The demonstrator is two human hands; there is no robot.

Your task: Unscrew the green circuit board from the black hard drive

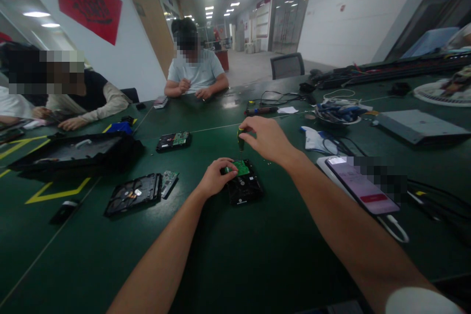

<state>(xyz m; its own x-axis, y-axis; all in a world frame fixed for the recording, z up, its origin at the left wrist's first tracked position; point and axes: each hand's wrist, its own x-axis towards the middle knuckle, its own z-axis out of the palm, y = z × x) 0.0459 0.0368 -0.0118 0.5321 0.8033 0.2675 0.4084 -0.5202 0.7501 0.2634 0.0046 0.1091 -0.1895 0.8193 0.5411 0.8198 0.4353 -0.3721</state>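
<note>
A black hard drive (243,187) with a green circuit board (243,168) facing up lies on the green table in front of me. My left hand (217,176) grips its upper left side, with the thumb and fingertips bent close together over the board's edge. My right hand (263,137) pinches a small yellow-and-black screwdriver (241,141) that stands nearly upright above the drive's far edge. Whether its tip touches the drive is too small to tell. A few tiny bits, perhaps screws (268,162), lie right of the drive.
To the left are another hard drive (134,194), a loose circuit board (170,184) and a black tray (73,152). A third drive (173,141) lies farther back. At right are a phone (362,184), cables and a metal box (423,125). Other people sit across the table.
</note>
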